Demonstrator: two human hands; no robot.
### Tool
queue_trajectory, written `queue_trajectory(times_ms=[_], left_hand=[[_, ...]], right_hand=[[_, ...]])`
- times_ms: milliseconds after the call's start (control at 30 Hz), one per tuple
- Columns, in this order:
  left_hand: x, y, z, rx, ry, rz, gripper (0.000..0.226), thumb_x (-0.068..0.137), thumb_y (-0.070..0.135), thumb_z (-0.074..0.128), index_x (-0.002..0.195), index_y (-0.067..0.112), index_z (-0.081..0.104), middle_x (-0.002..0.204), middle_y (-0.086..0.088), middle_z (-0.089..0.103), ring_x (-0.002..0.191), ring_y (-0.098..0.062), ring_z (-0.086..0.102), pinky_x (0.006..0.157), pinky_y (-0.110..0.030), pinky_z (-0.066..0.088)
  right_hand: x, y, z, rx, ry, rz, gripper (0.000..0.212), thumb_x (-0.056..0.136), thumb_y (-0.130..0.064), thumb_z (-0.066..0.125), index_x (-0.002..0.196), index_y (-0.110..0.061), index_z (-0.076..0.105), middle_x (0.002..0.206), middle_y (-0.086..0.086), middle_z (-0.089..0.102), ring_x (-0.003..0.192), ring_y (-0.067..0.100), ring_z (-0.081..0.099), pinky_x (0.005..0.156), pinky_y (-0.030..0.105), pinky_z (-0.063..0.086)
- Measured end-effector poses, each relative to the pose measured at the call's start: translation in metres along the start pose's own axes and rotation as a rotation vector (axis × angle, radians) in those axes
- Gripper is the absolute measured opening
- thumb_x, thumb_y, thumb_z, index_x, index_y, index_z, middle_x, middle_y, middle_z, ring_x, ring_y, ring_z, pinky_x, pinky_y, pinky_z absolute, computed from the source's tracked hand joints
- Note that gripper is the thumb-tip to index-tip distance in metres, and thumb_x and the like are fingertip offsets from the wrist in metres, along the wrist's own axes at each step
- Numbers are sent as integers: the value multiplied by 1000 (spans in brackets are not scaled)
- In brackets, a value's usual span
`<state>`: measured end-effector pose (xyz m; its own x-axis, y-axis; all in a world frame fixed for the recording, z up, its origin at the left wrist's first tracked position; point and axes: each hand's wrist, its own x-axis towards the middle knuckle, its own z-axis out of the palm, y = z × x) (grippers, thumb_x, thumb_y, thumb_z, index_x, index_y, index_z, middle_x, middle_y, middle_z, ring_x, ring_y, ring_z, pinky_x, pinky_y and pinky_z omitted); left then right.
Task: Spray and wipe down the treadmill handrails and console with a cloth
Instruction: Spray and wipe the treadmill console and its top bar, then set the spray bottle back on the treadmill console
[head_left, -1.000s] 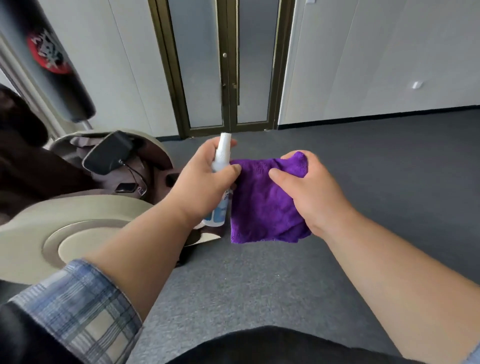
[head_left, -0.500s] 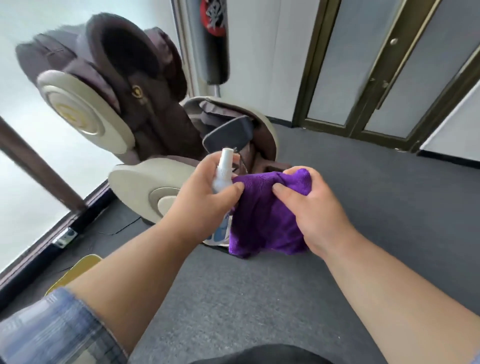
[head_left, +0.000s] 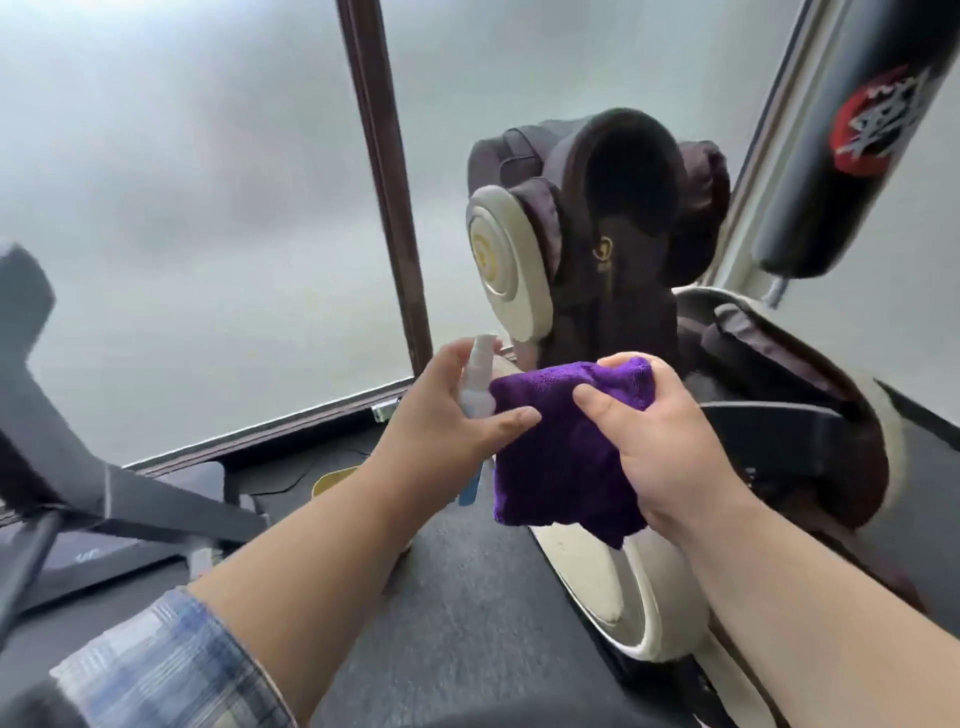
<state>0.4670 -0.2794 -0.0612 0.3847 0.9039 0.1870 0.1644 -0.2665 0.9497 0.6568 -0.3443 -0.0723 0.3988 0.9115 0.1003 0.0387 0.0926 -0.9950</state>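
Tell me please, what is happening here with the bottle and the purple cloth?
A person stands in a room with both hands out in front. The left hand grips a small white spray bottle, upright, right beside a folded purple cloth that the right hand pinches. No wiping has begun: a dark machine frame, blurred, shows only at the left edge, out of contact. A massage chair sits behind the hands.

Massage chair (head_left: 613, 244) beside punching bag (head_left: 852, 140), frosted window (head_left: 182, 208).
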Motion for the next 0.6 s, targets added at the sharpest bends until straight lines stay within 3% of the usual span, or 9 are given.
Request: queue_trajectory(times_ms=[67, 133, 300, 400, 467, 600], left_hand=[[7, -5, -2, 12, 107, -12, 54, 71, 39, 83, 114, 54, 53, 97, 13, 67, 84, -7, 68, 81, -27, 57], [8, -8, -13, 32, 207, -30, 51, 75, 32, 79, 114, 51, 53, 94, 12, 65, 78, -3, 64, 76, -21, 53], [0, -20, -64, 45, 409, -45, 50, 81, 18, 74, 113, 50, 53, 83, 24, 64, 72, 1, 61, 68, -12, 49], [-4, -26, -99, 59, 493, -78, 51, 83, 10, 74, 110, 49, 54, 79, 22, 64, 69, 0, 60, 65, -13, 49], [-5, -29, -129, 67, 567, -99, 51, 83, 13, 74, 110, 50, 54, 83, 17, 66, 72, -3, 63, 70, -20, 54], [5, -37, -199, 98, 643, -94, 50, 78, 21, 74, 114, 48, 54, 94, 3, 65, 81, -13, 64, 80, -35, 58]], right_hand=[[23, 0, 9, 72, -107, -5, 30, 73, -36, 83, 97, -41, 66, 94, -3, 76, 85, 16, 74, 69, 31, 59], [38, 3, 22, 114, -223, 16, 35, 71, -31, 86, 99, -39, 67, 96, -1, 76, 85, 17, 75, 66, 27, 58], [66, 5, 77, 71, -624, 61, 56, 62, -38, 90, 113, -42, 67, 111, -1, 75, 100, 20, 73, 79, 32, 59], [79, 1, 126, 39, -771, 75, 39, 71, -32, 86, 107, -32, 72, 105, 5, 76, 99, 23, 73, 83, 37, 59], [88, -5, 163, 43, -826, 88, 26, 74, -29, 83, 99, -26, 74, 99, 9, 77, 93, 27, 74, 77, 36, 60], [111, -14, 240, 63, -864, 98, 21, 74, -27, 82, 93, -23, 73, 93, 10, 76, 82, 25, 75, 64, 30, 58]])
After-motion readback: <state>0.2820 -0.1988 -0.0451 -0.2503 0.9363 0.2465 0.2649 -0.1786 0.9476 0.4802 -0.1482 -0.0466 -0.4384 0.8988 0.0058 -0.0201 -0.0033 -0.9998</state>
